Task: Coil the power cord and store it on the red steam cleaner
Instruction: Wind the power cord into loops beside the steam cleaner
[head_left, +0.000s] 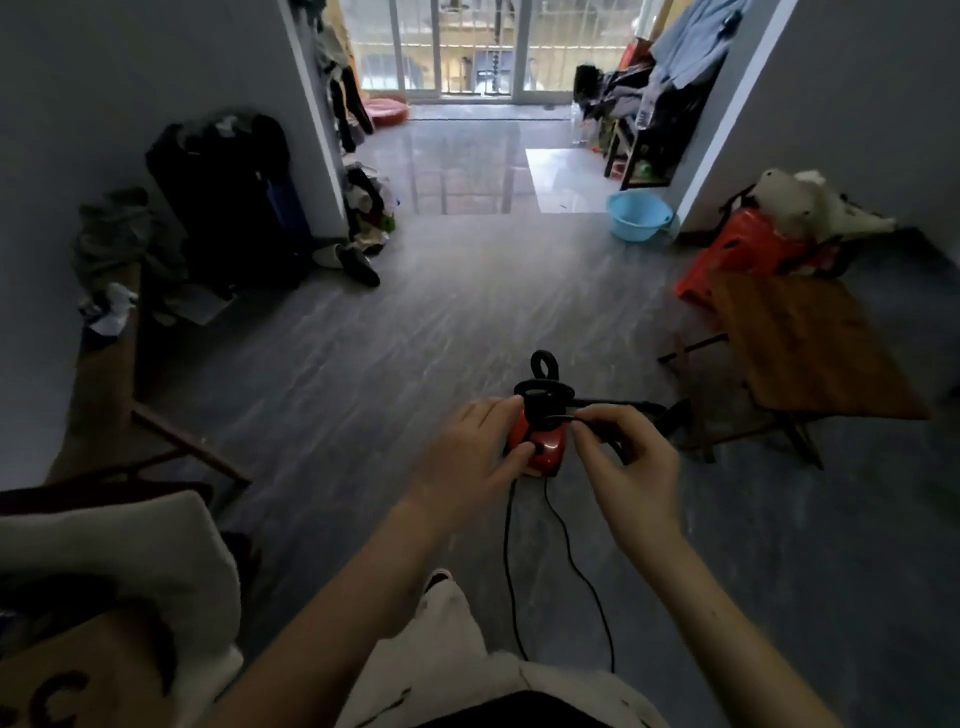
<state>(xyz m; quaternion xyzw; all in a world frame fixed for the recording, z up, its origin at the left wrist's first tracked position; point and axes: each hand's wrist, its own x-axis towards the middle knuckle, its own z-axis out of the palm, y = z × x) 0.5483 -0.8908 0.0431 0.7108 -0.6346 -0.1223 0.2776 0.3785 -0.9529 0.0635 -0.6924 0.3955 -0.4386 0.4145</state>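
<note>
The small red steam cleaner (543, 449) stands on the grey floor in front of me, with a black handle and a black loop on top. My left hand (470, 449) rests on its left side, fingers curled against the red body. My right hand (626, 465) pinches the black power cord (569, 558) beside the handle at the cleaner's top right. Two strands of cord hang from the cleaner down toward my legs. A black hose or nozzle runs off to the right behind my right hand.
A wooden folding table (810, 343) with a red bag stands close on the right. A blue basin (638, 214) sits further back. Dark luggage and clothes pile at the left wall (228, 202). A wooden bench (109, 364) runs along the left.
</note>
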